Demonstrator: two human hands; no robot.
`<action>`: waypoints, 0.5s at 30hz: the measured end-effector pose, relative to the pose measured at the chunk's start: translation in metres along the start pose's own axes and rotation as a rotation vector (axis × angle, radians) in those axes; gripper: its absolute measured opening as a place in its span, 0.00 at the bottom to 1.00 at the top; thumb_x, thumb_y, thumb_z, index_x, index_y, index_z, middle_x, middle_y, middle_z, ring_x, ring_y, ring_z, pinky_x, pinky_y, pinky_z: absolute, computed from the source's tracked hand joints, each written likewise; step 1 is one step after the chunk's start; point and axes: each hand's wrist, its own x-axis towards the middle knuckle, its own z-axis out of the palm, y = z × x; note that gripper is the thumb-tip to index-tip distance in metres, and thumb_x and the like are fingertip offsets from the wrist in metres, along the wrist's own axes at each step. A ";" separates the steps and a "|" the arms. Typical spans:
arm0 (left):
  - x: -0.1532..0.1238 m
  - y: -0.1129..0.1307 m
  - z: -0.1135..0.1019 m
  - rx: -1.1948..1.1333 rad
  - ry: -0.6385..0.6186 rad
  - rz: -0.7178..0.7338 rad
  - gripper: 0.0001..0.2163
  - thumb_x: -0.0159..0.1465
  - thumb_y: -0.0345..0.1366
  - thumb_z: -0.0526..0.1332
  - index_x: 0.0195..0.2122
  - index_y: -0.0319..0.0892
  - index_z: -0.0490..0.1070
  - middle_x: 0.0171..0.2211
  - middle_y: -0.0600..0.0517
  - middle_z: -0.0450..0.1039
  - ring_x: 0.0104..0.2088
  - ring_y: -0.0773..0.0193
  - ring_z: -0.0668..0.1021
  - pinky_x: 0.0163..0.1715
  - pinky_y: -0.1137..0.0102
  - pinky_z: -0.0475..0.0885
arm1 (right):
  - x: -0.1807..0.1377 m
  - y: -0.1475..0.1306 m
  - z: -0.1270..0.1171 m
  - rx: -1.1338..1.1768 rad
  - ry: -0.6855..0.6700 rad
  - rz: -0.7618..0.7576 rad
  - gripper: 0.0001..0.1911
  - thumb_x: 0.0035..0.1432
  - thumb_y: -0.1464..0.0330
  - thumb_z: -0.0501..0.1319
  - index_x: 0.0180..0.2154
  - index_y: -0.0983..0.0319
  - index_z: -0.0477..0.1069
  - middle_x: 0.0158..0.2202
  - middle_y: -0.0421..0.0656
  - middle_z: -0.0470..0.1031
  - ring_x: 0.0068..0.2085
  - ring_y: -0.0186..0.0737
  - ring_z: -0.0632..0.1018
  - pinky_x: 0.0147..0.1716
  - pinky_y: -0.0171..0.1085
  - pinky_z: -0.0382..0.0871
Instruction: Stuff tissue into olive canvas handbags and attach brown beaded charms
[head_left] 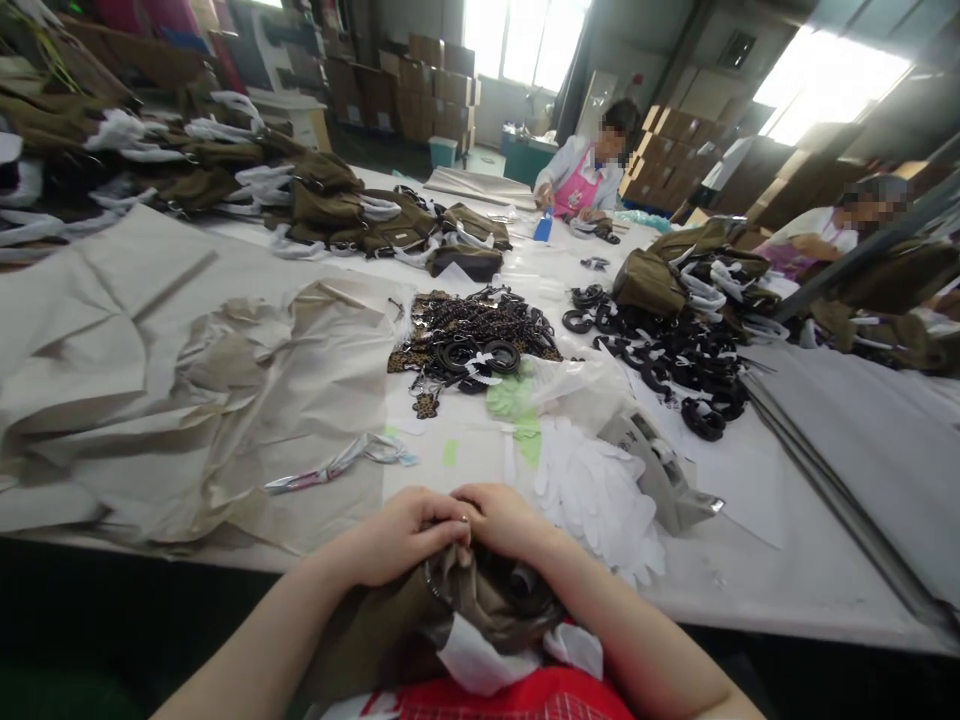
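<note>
An olive-brown bag rests against my body at the table's front edge, its mouth gathered and part of its lining showing. My left hand pinches the bag's upper edge with bent fingers. Beside it, touching, my right hand curls over the same edge; its fingertips are partly hidden. White wrapping paper sticks out below the bag's opening. Scissors with cloth-wrapped handles lie beyond my left hand. White paper tags are heaped to the right of my right hand.
A grey tape dispenser stands right of the tags. Dark braided straps and black coiled handles lie farther back. Crumpled paper covers the left side. Finished-looking bags are piled behind. Two people work across the table.
</note>
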 end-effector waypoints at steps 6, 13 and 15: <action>-0.008 -0.014 -0.004 -0.120 0.081 -0.030 0.18 0.67 0.46 0.55 0.34 0.37 0.76 0.32 0.49 0.81 0.33 0.63 0.78 0.36 0.73 0.70 | 0.044 0.011 -0.021 -0.334 0.183 0.160 0.16 0.67 0.66 0.51 0.48 0.62 0.74 0.47 0.47 0.78 0.47 0.40 0.77 0.46 0.35 0.67; -0.014 -0.008 -0.005 -0.144 0.154 0.019 0.19 0.66 0.48 0.56 0.32 0.37 0.76 0.32 0.47 0.81 0.33 0.63 0.79 0.38 0.72 0.71 | 0.096 0.029 -0.027 -0.655 0.222 0.303 0.17 0.59 0.84 0.48 0.43 0.74 0.74 0.45 0.62 0.73 0.42 0.50 0.80 0.37 0.41 0.70; -0.017 -0.011 -0.005 -0.182 0.185 0.027 0.19 0.66 0.48 0.56 0.33 0.37 0.76 0.33 0.47 0.81 0.33 0.63 0.79 0.38 0.72 0.71 | 0.094 0.032 -0.030 -0.725 0.207 0.287 0.17 0.59 0.84 0.48 0.39 0.73 0.75 0.42 0.60 0.74 0.41 0.49 0.80 0.34 0.40 0.69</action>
